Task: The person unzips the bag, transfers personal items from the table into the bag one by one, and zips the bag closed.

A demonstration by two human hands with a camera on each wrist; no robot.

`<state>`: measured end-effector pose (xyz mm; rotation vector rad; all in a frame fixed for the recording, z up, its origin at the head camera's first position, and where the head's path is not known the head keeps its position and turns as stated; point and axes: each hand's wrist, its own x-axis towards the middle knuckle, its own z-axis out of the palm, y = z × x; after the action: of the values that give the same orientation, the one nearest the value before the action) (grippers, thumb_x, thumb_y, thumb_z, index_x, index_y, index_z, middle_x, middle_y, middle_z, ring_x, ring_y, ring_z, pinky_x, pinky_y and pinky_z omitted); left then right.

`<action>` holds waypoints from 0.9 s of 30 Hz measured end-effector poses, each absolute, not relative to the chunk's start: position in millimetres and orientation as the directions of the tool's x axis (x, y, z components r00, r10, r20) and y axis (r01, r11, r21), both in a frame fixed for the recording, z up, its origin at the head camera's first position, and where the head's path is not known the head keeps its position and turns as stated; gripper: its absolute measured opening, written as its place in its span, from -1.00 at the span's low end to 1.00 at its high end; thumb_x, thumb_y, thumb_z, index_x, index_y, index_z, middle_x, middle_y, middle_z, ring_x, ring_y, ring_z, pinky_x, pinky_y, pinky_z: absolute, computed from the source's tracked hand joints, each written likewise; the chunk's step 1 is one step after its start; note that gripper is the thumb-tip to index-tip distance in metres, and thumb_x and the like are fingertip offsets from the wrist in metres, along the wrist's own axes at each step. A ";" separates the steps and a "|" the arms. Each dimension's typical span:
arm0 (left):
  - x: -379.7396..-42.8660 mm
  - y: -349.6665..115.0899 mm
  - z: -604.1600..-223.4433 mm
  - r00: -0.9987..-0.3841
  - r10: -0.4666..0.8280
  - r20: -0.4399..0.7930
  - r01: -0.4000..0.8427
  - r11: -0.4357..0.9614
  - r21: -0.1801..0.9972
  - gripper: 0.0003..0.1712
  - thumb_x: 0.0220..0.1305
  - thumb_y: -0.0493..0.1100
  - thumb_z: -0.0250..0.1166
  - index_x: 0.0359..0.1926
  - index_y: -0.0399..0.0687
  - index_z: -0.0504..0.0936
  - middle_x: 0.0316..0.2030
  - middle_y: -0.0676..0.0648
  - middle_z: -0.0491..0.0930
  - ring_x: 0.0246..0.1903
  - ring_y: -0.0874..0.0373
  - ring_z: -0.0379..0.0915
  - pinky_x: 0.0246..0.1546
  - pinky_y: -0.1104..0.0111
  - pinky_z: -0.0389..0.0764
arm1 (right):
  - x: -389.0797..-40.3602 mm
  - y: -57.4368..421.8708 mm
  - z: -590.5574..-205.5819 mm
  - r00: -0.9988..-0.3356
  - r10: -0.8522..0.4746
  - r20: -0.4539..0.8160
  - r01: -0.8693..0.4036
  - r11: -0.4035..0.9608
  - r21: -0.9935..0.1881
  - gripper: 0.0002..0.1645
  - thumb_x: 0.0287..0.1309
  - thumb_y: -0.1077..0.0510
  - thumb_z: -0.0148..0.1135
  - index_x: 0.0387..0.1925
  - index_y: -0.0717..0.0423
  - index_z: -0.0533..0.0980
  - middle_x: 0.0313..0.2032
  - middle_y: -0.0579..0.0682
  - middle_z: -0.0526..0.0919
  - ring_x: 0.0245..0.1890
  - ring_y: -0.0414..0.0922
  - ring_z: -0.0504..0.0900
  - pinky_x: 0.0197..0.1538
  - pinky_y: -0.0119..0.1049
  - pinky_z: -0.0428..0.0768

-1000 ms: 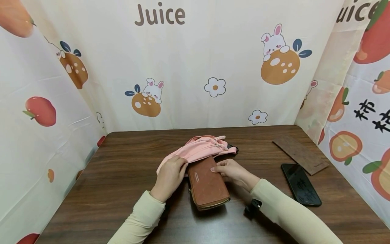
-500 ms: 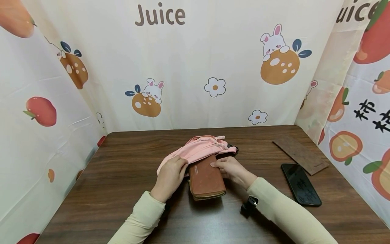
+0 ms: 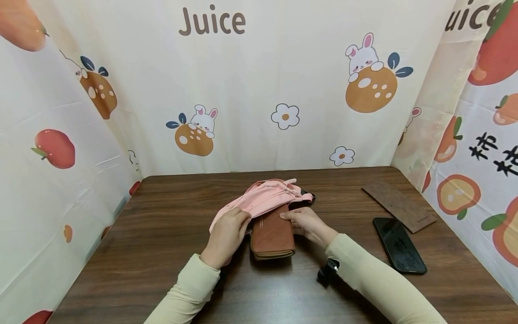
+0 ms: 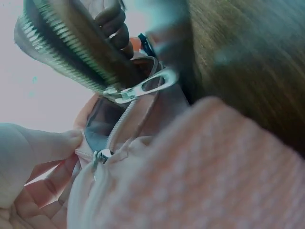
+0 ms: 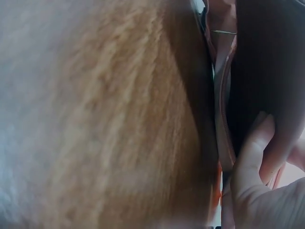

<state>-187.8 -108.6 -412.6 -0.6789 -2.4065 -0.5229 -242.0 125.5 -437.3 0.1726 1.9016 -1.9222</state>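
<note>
A pink zippered bag (image 3: 263, 198) lies on the wooden table, its opening toward the person. My left hand (image 3: 228, 234) pinches the bag's edge beside the zipper; in the left wrist view the thumb (image 4: 47, 143) presses on the fabric there. My right hand (image 3: 308, 225) grips the right side of a brown zip-around wallet (image 3: 273, 236), thumb on top. The wallet's far end is hidden inside the bag, and its zippered near end sticks out. In the left wrist view a metal zipper pull (image 4: 155, 86) shows at the bag's mouth, with the wallet (image 4: 90, 38) entering it.
A black phone (image 3: 399, 245) lies on the table (image 3: 162, 252) to the right. Behind it is a flat brown rectangular piece (image 3: 398, 204). A black device (image 3: 328, 272) is strapped at the right wrist. Printed curtains (image 3: 251, 81) stand around the back and sides.
The right hand has pushed the wallet farther into the bag, and its near end has swung a little left. The left hand stays at the bag's edge.
</note>
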 end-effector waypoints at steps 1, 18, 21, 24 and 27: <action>-187.8 -108.2 -412.6 -0.701 0.344 0.624 0.573 0.793 0.207 -0.96 0.19 -0.28 0.36 -0.38 -0.06 0.69 -0.41 0.00 0.61 -0.37 0.12 0.60 -0.28 0.27 0.61 | -241.9 125.2 -437.4 -0.899 -0.210 -0.383 0.384 0.040 -0.923 -0.72 0.21 0.21 0.25 -0.13 0.36 0.52 -0.50 -0.14 0.67 -0.46 -0.28 0.66 -0.33 -0.37 0.64; -188.8 -105.7 -415.4 -0.710 0.341 0.616 0.574 0.786 0.228 -0.94 0.26 -0.24 0.32 -0.35 -0.11 0.70 -0.39 -0.01 0.63 -0.34 0.11 0.62 -0.24 0.25 0.61 | -236.2 128.5 -439.9 -0.876 -0.276 -0.396 0.365 0.161 -0.917 -0.61 0.13 0.27 0.31 -0.05 0.47 0.51 -0.39 -0.02 0.70 -0.38 -0.24 0.67 -0.25 -0.35 0.67; -188.6 -105.7 -415.0 -0.712 0.341 0.614 0.575 0.785 0.231 -0.94 0.26 -0.24 0.32 -0.34 -0.10 0.70 -0.39 -0.01 0.63 -0.34 0.11 0.62 -0.24 0.25 0.61 | -234.4 129.9 -438.2 -0.859 -0.270 -0.434 0.385 0.216 -0.897 -0.53 0.08 0.25 0.34 0.02 0.37 0.48 -0.34 0.01 0.68 -0.39 -0.18 0.67 -0.29 -0.29 0.68; -188.6 -105.7 -414.8 -0.708 0.337 0.621 0.576 0.784 0.230 -0.95 0.25 -0.25 0.33 -0.35 -0.10 0.70 -0.39 -0.01 0.63 -0.35 0.11 0.61 -0.25 0.26 0.61 | -233.3 131.7 -437.3 -0.847 -0.270 -0.457 0.393 0.262 -0.882 -0.46 0.07 0.20 0.35 0.09 0.30 0.45 -0.30 0.04 0.63 -0.39 -0.14 0.66 -0.32 -0.24 0.69; -188.4 -105.5 -414.7 -0.703 0.337 0.627 0.578 0.783 0.228 -0.95 0.24 -0.25 0.34 -0.37 -0.09 0.70 -0.40 0.00 0.63 -0.35 0.12 0.61 -0.25 0.26 0.61 | -232.4 133.4 -436.9 -0.845 -0.285 -0.453 0.385 0.264 -0.884 -0.43 0.11 0.19 0.33 0.15 0.30 0.42 -0.27 0.06 0.63 -0.39 -0.14 0.66 -0.30 -0.23 0.69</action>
<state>-188.4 -105.5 -414.7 -0.6789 -2.3986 -0.5569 -232.4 133.4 -436.9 0.0901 2.0024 -1.6264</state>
